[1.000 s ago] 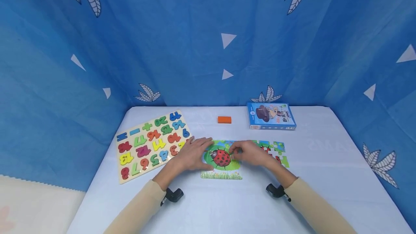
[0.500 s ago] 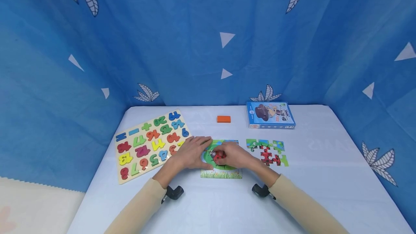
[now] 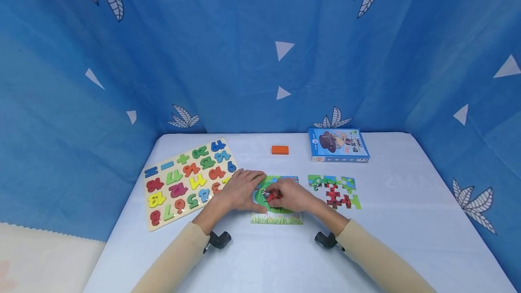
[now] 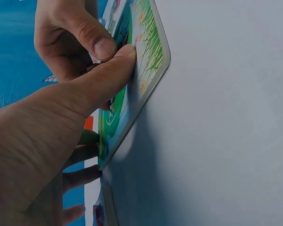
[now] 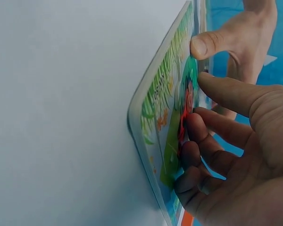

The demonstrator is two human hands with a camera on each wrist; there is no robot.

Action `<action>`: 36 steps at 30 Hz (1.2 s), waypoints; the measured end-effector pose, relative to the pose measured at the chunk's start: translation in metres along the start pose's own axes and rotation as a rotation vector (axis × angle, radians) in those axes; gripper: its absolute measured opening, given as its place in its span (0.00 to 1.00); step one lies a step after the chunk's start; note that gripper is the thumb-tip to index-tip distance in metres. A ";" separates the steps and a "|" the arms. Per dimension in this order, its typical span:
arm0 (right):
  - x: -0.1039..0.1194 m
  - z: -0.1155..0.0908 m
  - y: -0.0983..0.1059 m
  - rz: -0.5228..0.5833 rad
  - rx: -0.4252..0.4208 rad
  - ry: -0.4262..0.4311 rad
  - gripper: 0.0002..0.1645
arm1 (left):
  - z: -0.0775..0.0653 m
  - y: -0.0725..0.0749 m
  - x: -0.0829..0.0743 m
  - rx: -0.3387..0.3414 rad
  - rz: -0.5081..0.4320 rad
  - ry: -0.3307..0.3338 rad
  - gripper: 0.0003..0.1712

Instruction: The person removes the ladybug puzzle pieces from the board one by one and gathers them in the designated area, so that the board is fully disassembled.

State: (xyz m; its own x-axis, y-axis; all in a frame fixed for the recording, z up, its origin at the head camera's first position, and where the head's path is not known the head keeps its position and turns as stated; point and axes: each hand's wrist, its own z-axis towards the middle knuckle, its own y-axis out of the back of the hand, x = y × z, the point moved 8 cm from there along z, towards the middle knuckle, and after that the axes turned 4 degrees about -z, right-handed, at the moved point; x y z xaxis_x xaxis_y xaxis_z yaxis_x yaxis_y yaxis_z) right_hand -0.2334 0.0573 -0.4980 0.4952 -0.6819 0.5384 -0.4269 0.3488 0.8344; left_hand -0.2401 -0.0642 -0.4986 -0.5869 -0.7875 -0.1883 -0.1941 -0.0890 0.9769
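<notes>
A ladybug jigsaw board (image 3: 281, 220) lies flat in the middle of the table. My left hand (image 3: 241, 190) rests over its left side, its thumb (image 4: 108, 70) on the board's face and the other fingers spread by the far edge. Above the red ladybug (image 5: 186, 103), my right hand (image 3: 295, 196) has its fingers bent down, thumb and index appearing to pinch a puzzle piece, mostly hidden by the fingers. To the right, several loose jigsaw pieces (image 3: 333, 197), red, green and blue, lie partly joined on the table.
A wooden number board (image 3: 166, 185) with coloured digits sits at an angle on the left, close to my left hand. Farther back lie a small orange block (image 3: 280, 150) and a blue box (image 3: 339, 145). A blue curtain (image 3: 244, 58) hangs behind the white table.
My right hand has moved left from the board's right edge to over the ladybug, uncovering the loose pieces. Over the last half second it barely moves. The left hand stays in place.
</notes>
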 end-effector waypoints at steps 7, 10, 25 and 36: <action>-0.002 0.001 -0.001 0.059 -0.009 -0.005 0.20 | 0.001 -0.002 0.002 0.003 -0.001 0.005 0.65; -0.002 0.001 -0.001 0.094 -0.012 -0.010 0.19 | 0.000 -0.002 0.003 0.001 -0.007 0.004 0.65; -0.007 0.001 0.003 0.211 -0.081 -0.081 0.07 | -0.002 -0.002 0.003 -0.021 -0.036 -0.014 0.64; -0.006 0.002 0.002 0.263 -0.108 -0.083 0.03 | -0.003 -0.007 0.007 -0.018 -0.038 -0.003 0.65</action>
State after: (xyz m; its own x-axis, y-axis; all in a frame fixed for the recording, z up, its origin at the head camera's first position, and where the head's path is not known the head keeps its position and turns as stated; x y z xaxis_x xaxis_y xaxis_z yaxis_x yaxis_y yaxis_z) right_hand -0.2390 0.0612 -0.4997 0.3126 -0.6075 0.7302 -0.4477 0.5838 0.6773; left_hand -0.2407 -0.0712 -0.5061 -0.5820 -0.7811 -0.2259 -0.2025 -0.1299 0.9706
